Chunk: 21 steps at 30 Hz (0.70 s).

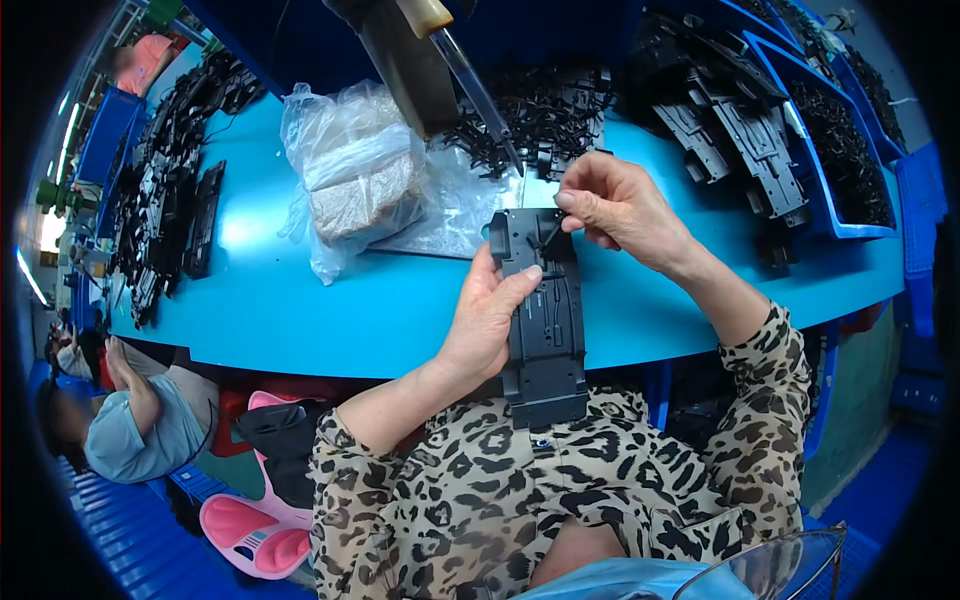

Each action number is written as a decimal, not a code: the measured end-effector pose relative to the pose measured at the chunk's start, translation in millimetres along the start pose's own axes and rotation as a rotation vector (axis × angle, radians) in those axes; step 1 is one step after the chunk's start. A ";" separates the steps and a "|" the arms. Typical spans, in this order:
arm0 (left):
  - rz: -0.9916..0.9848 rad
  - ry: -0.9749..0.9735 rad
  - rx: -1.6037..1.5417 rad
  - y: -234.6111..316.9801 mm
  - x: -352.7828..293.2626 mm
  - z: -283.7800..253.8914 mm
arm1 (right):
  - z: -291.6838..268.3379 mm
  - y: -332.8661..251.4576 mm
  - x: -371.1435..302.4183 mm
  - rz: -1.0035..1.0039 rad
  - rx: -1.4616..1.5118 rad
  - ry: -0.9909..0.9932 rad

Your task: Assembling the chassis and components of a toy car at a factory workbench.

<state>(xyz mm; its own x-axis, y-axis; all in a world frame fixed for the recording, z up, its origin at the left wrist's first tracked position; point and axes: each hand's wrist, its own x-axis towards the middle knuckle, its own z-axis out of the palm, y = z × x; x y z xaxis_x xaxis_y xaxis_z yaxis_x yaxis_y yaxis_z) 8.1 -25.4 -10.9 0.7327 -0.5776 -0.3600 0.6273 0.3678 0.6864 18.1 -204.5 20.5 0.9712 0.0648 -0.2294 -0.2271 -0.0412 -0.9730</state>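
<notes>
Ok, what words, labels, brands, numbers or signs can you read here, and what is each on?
None readable anywhere in view.
Black panel in the left hand: any marks too small to read.
Plastic-wrapped package: no legible print.
Blue bin at right: no legible label.

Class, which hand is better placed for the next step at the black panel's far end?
Probably the right hand: it is at that end, while the left hand grips the panel lower down.

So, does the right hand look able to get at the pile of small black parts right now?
Likely yes: the right hand is close, and the near right side of the pile looks unblocked; the long-shafted tool crosses farther left.
</notes>
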 end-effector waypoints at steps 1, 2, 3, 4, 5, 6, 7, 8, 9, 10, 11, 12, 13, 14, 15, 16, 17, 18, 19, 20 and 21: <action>-0.002 0.002 -0.002 -0.1 -0.6 1.5 | 1.4 2.4 -1.9 0.004 0.000 -0.001; 0.018 -0.023 -0.001 -0.9 -0.9 3.1 | 3.0 5.6 -3.4 -0.088 -0.059 0.025; 0.038 -0.049 0.001 -1.9 -1.4 4.8 | 5.0 8.9 -5.7 -0.181 -0.118 0.052; 0.023 -0.053 -0.024 -3.7 -1.3 5.2 | 9.4 13.8 -8.2 -0.250 -0.187 0.069; 0.021 -0.051 -0.024 -5.2 -1.7 5.4 | 9.3 14.7 -10.2 -0.373 -0.417 0.044; 0.026 -0.049 -0.024 -6.5 -1.1 5.2 | 7.7 15.9 -11.3 -0.495 -0.649 0.019; 0.032 -0.046 -0.024 -7.2 -0.7 5.1 | 5.0 21.2 -10.5 -0.514 -0.582 -0.007; 0.013 -0.039 -0.013 -4.9 -0.6 5.1 | 3.8 21.0 -12.0 -0.513 -0.581 -0.007; 0.012 -0.036 -0.013 -4.2 -0.5 5.7 | 3.5 19.7 -14.1 -0.561 -0.683 0.005; 0.004 -0.028 -0.008 -3.7 -0.3 6.1 | 3.5 18.4 -15.4 -0.609 -0.785 0.018; -0.005 -0.020 -0.003 -3.8 -0.3 6.1 | 3.4 17.1 -15.5 -0.608 -0.783 0.016; -0.007 -0.020 -0.003 -5.1 0.0 5.8 | 2.2 15.4 -15.9 -0.696 -0.855 -0.019; -0.008 -0.019 0.005 -6.9 0.5 5.0 | 1.0 14.7 -15.6 -0.784 -0.927 -0.054; -0.008 -0.018 0.013 -8.1 0.7 4.8 | 0.1 18.3 -11.8 -0.840 -0.904 -0.074; -0.009 -0.019 0.015 -7.8 0.7 4.9 | -1.5 19.9 -9.9 -0.839 -0.903 -0.072; -0.007 -0.021 0.017 -6.8 0.7 5.3 | -3.4 21.1 -8.8 -0.815 -0.873 -0.068; -0.005 -0.024 0.018 -5.7 0.5 5.6 | -4.9 21.8 -9.2 -0.791 -0.844 -0.064; -0.023 -0.021 0.016 -3.9 0.9 5.3 | -5.6 20.0 -10.8 -0.762 -0.869 -0.054; -0.025 -0.017 0.013 -3.7 1.2 5.6 | -6.1 16.5 -13.5 -0.760 -0.867 -0.057; -0.008 -0.032 0.014 -3.9 1.6 6.2 | -6.4 12.2 -16.7 -0.720 -0.974 -0.069; 0.011 -0.049 0.018 -4.7 1.0 6.2 | -5.2 11.0 -20.1 -0.682 -1.080 -0.080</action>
<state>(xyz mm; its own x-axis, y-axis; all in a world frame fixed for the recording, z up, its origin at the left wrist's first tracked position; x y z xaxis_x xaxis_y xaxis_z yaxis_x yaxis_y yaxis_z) 4.2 -32.2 -10.6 0.7256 -0.6085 -0.3213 0.6138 0.3613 0.7019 -3.5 -211.5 14.5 0.8515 0.4504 0.2686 0.5236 -0.7587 -0.3876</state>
